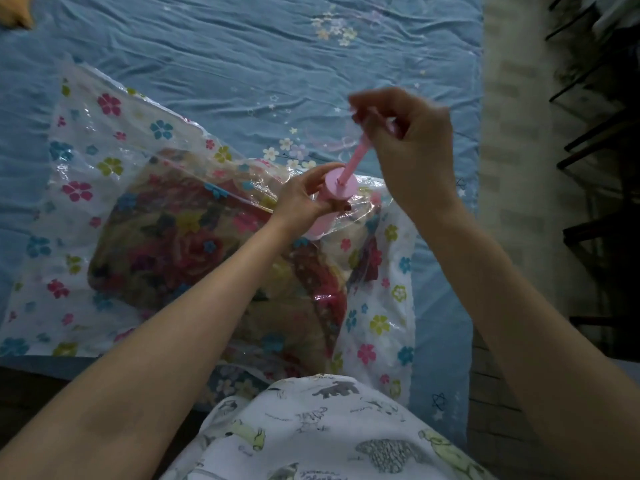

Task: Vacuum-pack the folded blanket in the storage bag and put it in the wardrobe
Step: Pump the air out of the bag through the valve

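- Step in hand, as judged: pumping air out of the storage bag (pixel 86 140); sealing looks done, wardrobe step not begun
- Left hand (pixel 301 199): fingers (pixel 313 176) curled round the pink pump barrel (pixel 337 199), holding it upright; its foot sits on the bag film just under them, presumably on the valve, which is hidden
- Right hand (pixel 412 140), up and right of the left: fingers pinch the plunger handle (pixel 377 121); the rod (pixel 353 162) is drawn well out of the barrel. Handle blurred
- Folded blanket (pixel 194 247) lies inside the bag, below and left of the left fingers, on the bed (pixel 242 64); film around it is loose and wrinkled, so much air remains
- Next move calls for a straight push of the rod down into the barrel, the left grip keeping the foot pressed square so the seal holds
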